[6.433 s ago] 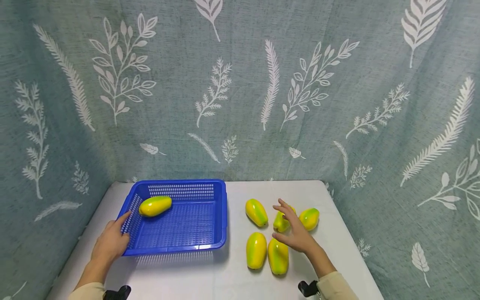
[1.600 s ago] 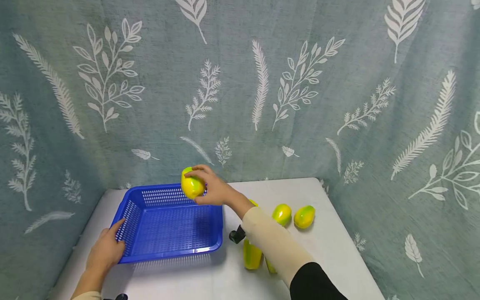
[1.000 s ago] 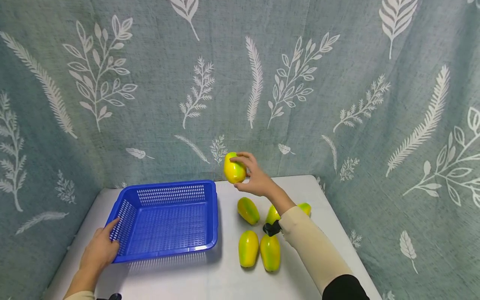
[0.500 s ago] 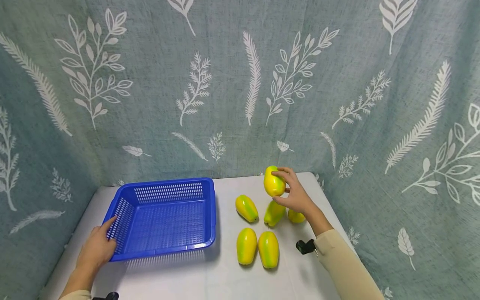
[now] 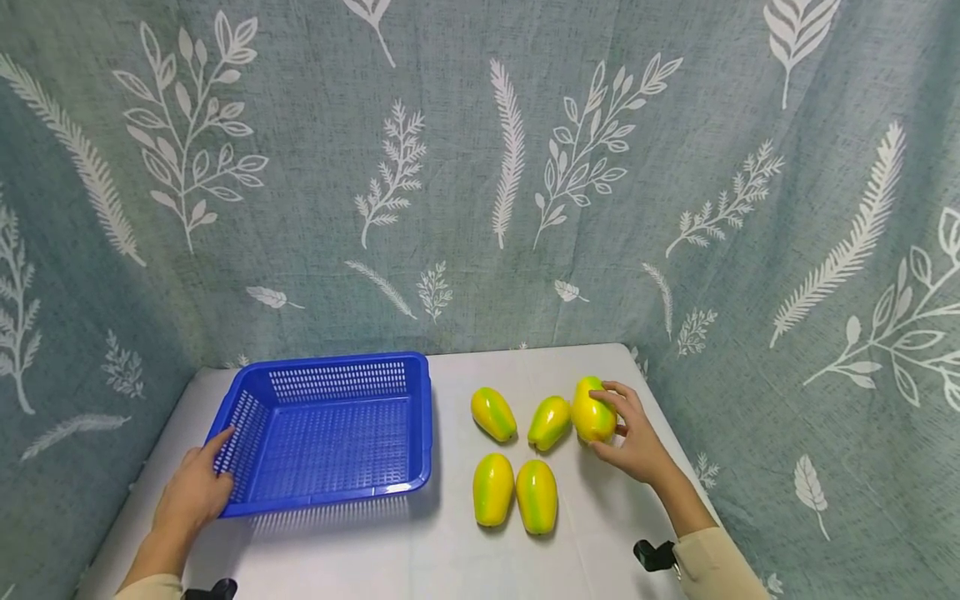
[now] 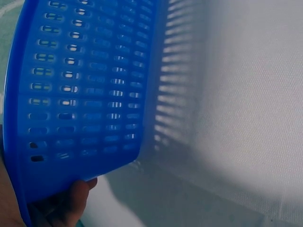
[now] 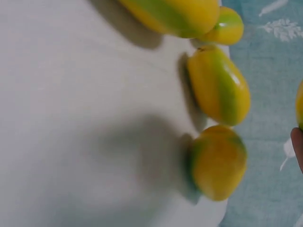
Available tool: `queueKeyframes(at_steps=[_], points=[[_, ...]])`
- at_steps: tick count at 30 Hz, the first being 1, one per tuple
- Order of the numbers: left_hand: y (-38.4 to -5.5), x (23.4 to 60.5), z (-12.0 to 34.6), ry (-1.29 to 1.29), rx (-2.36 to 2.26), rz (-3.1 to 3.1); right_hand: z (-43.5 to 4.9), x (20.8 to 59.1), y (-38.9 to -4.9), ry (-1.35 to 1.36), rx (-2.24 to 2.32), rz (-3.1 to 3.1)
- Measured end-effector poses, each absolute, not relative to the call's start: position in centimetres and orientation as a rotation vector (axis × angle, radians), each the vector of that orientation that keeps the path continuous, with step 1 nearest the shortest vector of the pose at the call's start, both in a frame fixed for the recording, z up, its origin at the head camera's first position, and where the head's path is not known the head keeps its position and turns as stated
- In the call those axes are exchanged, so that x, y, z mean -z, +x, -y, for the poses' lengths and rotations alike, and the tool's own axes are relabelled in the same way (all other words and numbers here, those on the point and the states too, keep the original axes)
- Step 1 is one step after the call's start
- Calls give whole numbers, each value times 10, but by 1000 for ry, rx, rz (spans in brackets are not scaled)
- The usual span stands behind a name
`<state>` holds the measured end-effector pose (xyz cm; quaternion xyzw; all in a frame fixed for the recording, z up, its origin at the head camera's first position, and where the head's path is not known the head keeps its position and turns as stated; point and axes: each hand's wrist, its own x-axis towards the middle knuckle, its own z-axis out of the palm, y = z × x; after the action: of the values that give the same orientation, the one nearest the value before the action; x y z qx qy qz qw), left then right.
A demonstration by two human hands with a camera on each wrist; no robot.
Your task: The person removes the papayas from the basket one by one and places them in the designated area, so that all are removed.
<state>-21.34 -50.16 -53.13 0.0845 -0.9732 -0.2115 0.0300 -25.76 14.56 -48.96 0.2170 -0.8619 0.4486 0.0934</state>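
My left hand [image 5: 192, 493] grips the left rim of a blue plastic basket [image 5: 341, 498] with slotted walls. In the left wrist view, its fingertips [image 6: 79, 196] curl round the basket's corner [image 6: 90, 163]. At the right, my right hand [image 5: 636, 437] holds a yellow-green papaya [image 5: 592, 412] between thumb and fingers, low over the table. Only a sliver of this held papaya [image 7: 300, 106] and a fingertip [image 7: 297, 142] show in the right wrist view. Another papaya [image 7: 219, 163], mostly hidden behind the held one in the head view, lies on the table there.
Left of the right hand lie several more papayas: a back-left one [image 5: 493, 414], a back-middle one [image 5: 550, 423], and two front ones side by side, left [image 5: 493, 490] and right [image 5: 537, 497]. White cloth covers the table [image 5: 450, 558]. A leaf-patterned curtain [image 5: 465, 192] surrounds it.
The papaya that lay in the basket earlier has been lifted out by the right hand, carried right across the table and lowered at the far right. The left hand stays on the basket.
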Motion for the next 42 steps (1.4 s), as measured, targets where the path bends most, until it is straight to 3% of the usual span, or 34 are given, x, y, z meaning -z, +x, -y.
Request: queueKeyframes(at_steps=[7, 17, 28, 42], points=[[-212, 530, 502, 240, 670, 3008, -149, 483, -215, 646, -1282, 2592], [-215, 524, 501, 238, 669, 3025, -156, 517, -182, 623, -1323, 2620], [-216, 525, 494, 346, 668, 3068, -157, 545, -170, 586, -1340, 2669], [-217, 524, 494, 292, 663, 3043, -147, 557, -166, 424, -1340, 2712]])
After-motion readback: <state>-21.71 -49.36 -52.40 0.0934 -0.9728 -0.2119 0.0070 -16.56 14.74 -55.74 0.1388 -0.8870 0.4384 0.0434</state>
